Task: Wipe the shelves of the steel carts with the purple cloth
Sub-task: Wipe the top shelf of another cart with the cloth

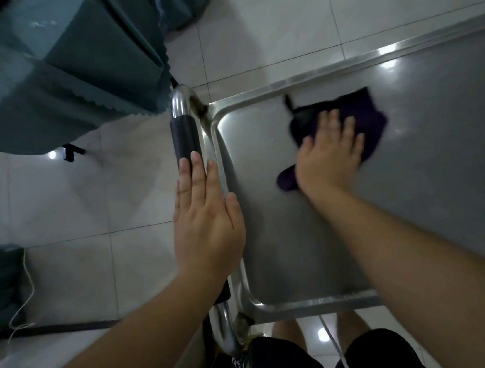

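Left hand (pixel 208 224), fingers straight, rests on cart handle (pixel 186 136); right hand (pixel 330 153), at 1 o'clock, presses blurred cloth (pixel 372 115) flat on shelf (pixel 437 168), right edge cut off.

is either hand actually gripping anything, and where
No grip. The right hand presses flat on the middle of the purple cloth; the left hand rests open on the cart's black-sleeved steel handle.

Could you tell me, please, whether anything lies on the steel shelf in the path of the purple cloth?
Nothing visible does. The right hand presses the crumpled purple cloth flat on the top steel cart shelf, whose visible surface is bare metal. The left hand rests off-tray on the black-sleeved cart handle.
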Tool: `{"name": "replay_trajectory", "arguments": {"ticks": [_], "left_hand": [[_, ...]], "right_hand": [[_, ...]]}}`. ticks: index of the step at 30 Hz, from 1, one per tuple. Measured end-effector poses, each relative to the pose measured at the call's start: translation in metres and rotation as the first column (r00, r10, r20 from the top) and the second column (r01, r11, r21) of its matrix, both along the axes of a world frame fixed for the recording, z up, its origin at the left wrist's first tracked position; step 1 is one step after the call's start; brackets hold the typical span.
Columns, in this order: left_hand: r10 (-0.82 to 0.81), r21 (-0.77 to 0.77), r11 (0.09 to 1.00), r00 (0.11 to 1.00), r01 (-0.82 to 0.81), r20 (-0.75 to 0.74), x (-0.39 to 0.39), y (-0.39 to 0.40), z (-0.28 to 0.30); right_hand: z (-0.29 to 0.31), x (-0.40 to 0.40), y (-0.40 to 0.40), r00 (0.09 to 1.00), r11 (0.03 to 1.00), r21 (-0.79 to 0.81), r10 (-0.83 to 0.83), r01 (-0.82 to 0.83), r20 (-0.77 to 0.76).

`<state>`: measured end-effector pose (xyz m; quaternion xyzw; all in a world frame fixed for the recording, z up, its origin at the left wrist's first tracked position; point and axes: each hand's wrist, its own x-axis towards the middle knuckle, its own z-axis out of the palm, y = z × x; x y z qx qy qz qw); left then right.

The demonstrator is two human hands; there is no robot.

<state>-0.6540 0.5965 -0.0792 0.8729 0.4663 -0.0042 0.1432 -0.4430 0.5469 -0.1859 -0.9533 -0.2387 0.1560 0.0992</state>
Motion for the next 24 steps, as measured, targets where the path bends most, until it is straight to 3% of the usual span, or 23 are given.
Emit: {"name": "replay_trajectory", "arguments": {"ticks": [2,5,7,9,10,13,15,17,19,21,24], "left_hand": [[-0.001,-0.003,1.0,1.0,0.001,-0.006,0.001,-0.001,0.001],[-0.018,0.014,1.0,0.998,0.019,-0.064,0.001,-0.002,0.002],[-0.018,0.019,1.0,0.997,0.019,-0.076,0.002,-0.003,0.002],[0.005,0.0,1.0,0.999,-0.005,-0.042,0.002,-0.003,0.003],[0.008,-0.005,1.0,1.0,-0.008,-0.026,0.003,-0.002,0.002],[0.013,-0.025,1.0,1.0,-0.013,-0.006,0.001,-0.002,0.002],[0.012,-0.04,0.999,1.0,-0.012,-0.004,0.0,-0.002,0.003],[0.013,-0.052,0.999,1.0,-0.013,0.0,-0.001,-0.003,0.003],[0.015,-0.05,0.999,1.0,-0.015,0.003,-0.001,-0.003,0.002],[0.017,-0.043,0.999,1.0,-0.017,0.003,-0.002,-0.002,0.001],[0.015,-0.033,0.999,1.0,-0.014,0.005,-0.003,-0.003,0.001]], "right_hand": [[0.001,-0.066,0.021,0.948,0.948,-0.008,0.317,-0.317,-0.017],[0.004,-0.112,0.037,0.623,0.626,0.077,0.78,-0.776,-0.059],[0.004,-0.099,0.042,0.443,0.445,0.109,0.895,-0.889,-0.043],[0.002,-0.074,0.037,0.411,0.411,0.106,0.911,-0.905,-0.03],[-0.001,-0.055,0.032,0.455,0.455,0.099,0.89,-0.885,-0.025],[-0.005,0.027,0.006,0.706,0.702,0.084,0.708,-0.707,0.024],[-0.006,0.1,-0.019,0.865,0.862,0.077,0.497,-0.501,0.068],[-0.008,0.17,-0.047,0.967,0.969,0.041,0.239,-0.243,0.083],[-0.008,0.219,-0.065,0.997,1.0,-0.001,-0.022,0.023,0.078],[-0.007,0.238,-0.061,0.97,0.97,-0.035,-0.238,0.24,0.057],[-0.005,0.221,-0.025,0.928,0.927,-0.045,-0.37,0.372,0.041]]}}
